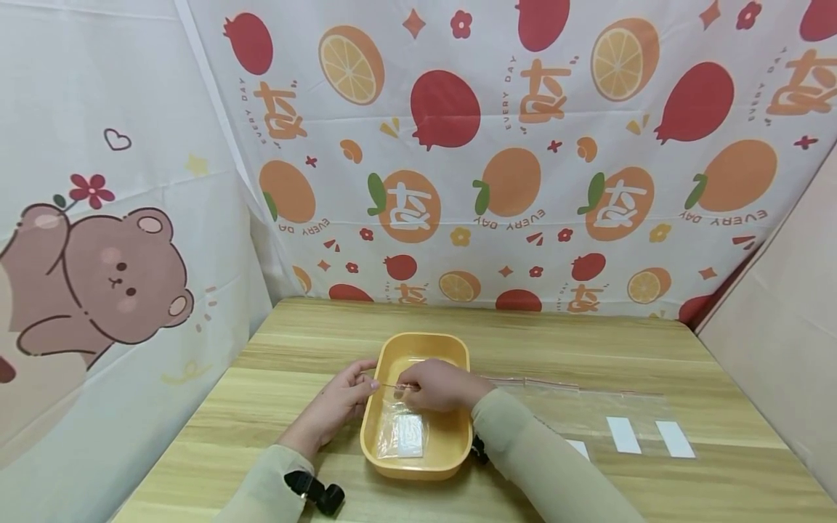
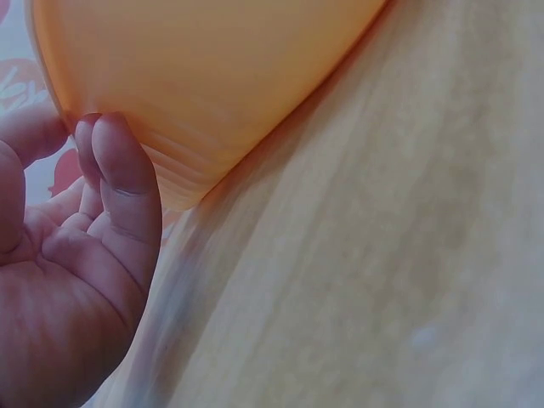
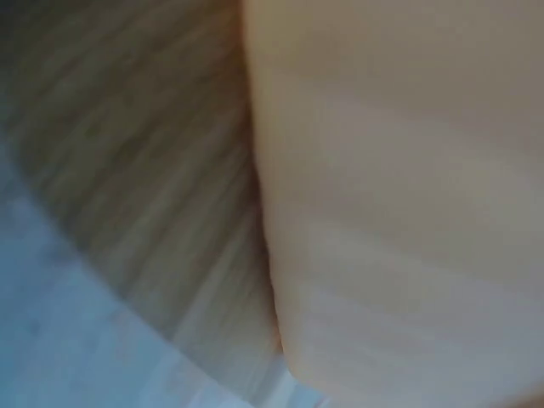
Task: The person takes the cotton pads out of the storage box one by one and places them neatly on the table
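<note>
A clear zip bag (image 1: 389,434) with a white rectangle on it lies in a yellow plastic tub (image 1: 418,474). At the tub's left rim, my left hand (image 1: 341,399) pinches one end of the bag's reddish zip strip between thumb and finger. My right hand (image 1: 439,385) reaches over the right rim into the tub, its curled fingers gripping the strip farther along. In the left wrist view, the left fingers (image 2: 126,161) are right at the tub's outer wall (image 2: 229,76). Only the tub's side (image 3: 391,212) and the table show in the right wrist view; the right hand is hidden there.
Several more clear zip bags (image 1: 601,407) lie flat on the wooden table (image 1: 314,327), right of the tub, partly under the right sleeve (image 1: 549,450). They bear white rectangles (image 1: 623,434). Printed cloths (image 1: 445,174) hang behind the table and at its sides.
</note>
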### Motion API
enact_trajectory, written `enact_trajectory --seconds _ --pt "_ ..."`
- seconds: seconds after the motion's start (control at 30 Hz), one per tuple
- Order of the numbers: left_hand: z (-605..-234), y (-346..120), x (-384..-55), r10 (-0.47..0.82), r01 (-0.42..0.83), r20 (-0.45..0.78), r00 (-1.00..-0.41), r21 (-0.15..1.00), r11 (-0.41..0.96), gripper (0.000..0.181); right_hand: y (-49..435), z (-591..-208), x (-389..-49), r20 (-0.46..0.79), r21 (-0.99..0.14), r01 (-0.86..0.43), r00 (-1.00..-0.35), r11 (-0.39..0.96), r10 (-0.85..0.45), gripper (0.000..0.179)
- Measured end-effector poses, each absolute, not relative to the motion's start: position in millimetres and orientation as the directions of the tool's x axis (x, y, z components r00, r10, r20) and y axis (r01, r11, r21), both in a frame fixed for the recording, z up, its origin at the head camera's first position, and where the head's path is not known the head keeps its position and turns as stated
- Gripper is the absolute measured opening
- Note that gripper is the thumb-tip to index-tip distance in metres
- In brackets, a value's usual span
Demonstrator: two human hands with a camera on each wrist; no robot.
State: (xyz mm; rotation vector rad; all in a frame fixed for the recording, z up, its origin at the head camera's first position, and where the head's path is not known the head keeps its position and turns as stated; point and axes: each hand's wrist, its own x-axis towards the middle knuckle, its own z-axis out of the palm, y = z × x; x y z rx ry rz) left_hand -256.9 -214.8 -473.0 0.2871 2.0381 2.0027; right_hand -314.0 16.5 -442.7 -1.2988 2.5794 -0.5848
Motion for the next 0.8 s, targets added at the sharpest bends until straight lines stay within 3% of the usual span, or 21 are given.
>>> enact_trajectory --seconds 0.3,0.47,0.8 --pt "-473 -214 -257 0.322 -0.057 -0.063 -0.945 0.998 0.029 0.057 24 -429 -311 0.053 -0.68 -0.578 -0.652 0.451 -0.756 0.01" --pt "-474 -215 -257 0.331 -0.051 -0.058 -0.942 0.998 0.03 0.06 33 -420 -308 0.029 -0.809 -0.452 -0.668 0.375 -0.744 0.021" --pt "-477 -216 -260 0.315 -0.059 -0.062 -0.947 0.998 0.017 0.056 77 -379 -295 0.092 -0.896 -0.388 -0.638 0.215 -0.764 0.036"
